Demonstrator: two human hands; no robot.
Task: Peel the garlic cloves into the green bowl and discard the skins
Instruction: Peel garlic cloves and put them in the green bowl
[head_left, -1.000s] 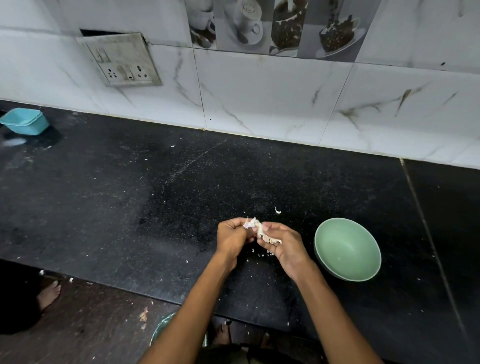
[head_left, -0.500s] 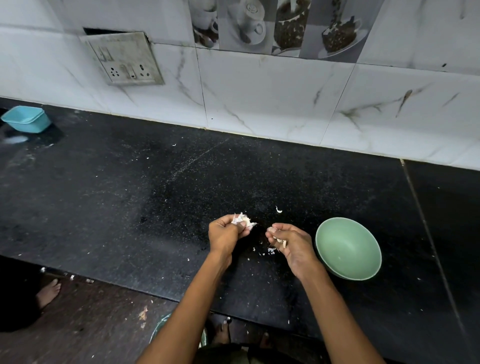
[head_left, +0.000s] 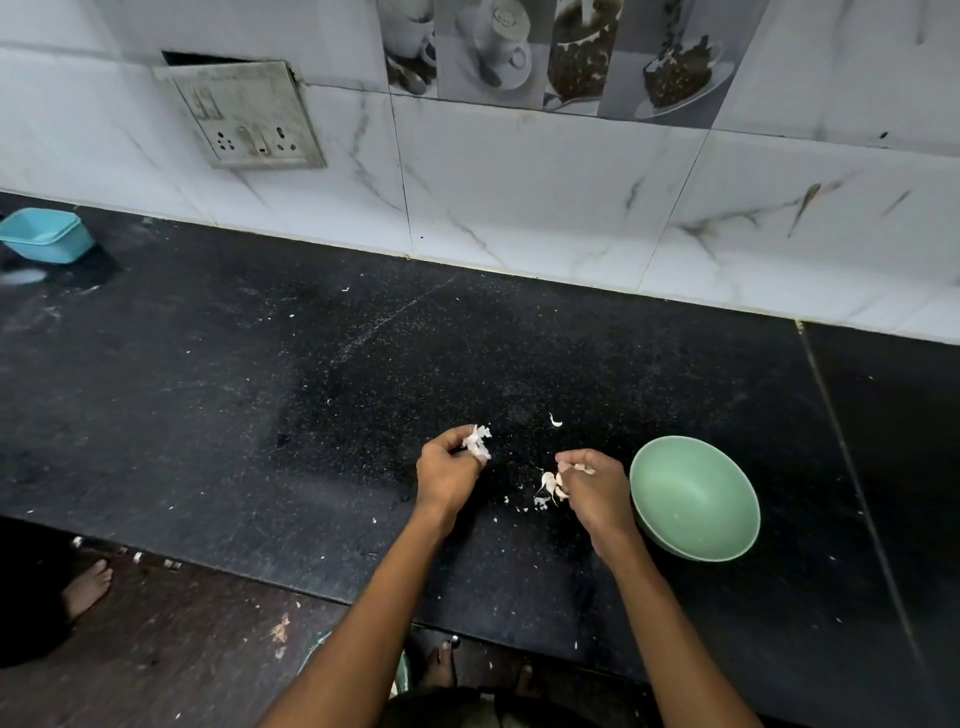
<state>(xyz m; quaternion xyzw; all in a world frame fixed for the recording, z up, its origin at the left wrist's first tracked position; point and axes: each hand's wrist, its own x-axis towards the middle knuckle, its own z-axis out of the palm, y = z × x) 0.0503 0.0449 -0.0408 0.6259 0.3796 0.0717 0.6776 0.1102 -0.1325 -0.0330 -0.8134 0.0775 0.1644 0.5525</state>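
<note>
Green bowl (head_left: 694, 498) sits at 3 o'clock, just beside your right hand (head_left: 597, 491) pinching garlic cloves (head_left: 551, 482); your left hand (head_left: 448, 473) grips skins (head_left: 477, 439), farther off.

We're in a home kitchen here: a black speckled stone countertop (head_left: 260, 395) runs along white marble-look wall tiles (head_left: 545, 208), coffee-cup picture tiles (head_left: 545, 52) above, a wall socket plate (head_left: 249, 119), and a bare foot (head_left: 85, 587) on the floor.
</note>
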